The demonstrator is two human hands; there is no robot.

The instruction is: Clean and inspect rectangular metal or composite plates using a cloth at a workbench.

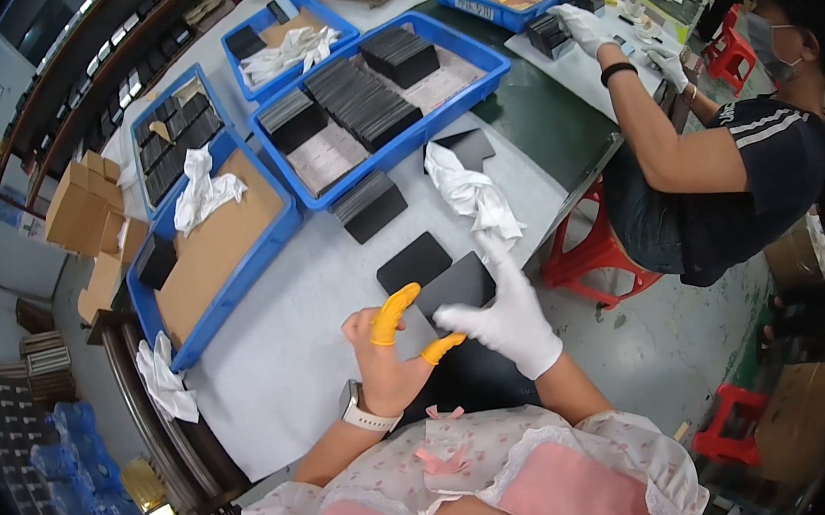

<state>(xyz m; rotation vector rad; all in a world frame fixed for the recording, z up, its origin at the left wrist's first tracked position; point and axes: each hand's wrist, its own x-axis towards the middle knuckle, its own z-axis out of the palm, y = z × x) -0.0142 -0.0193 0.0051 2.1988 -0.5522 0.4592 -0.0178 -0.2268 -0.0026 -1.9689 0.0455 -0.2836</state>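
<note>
My left hand (387, 351) is bare except for orange finger cots on the thumb and a finger, and wears a watch at the wrist. My right hand (504, 313) is in a white glove. Both hands pinch a flat black rectangular plate (456, 285) just above the grey table (281, 342). A second black plate (413, 260) lies on the table just beyond it. A crumpled white cloth (471, 196) lies past the right hand, beside a short stack of black plates (370, 205).
Blue trays (387, 155) hold rows of black plates, cardboard sheets and white cloths. Another person (714, 155) in white gloves sits at the right on a red stool (594, 259), working at the table. Cardboard boxes (80, 207) stand at the left.
</note>
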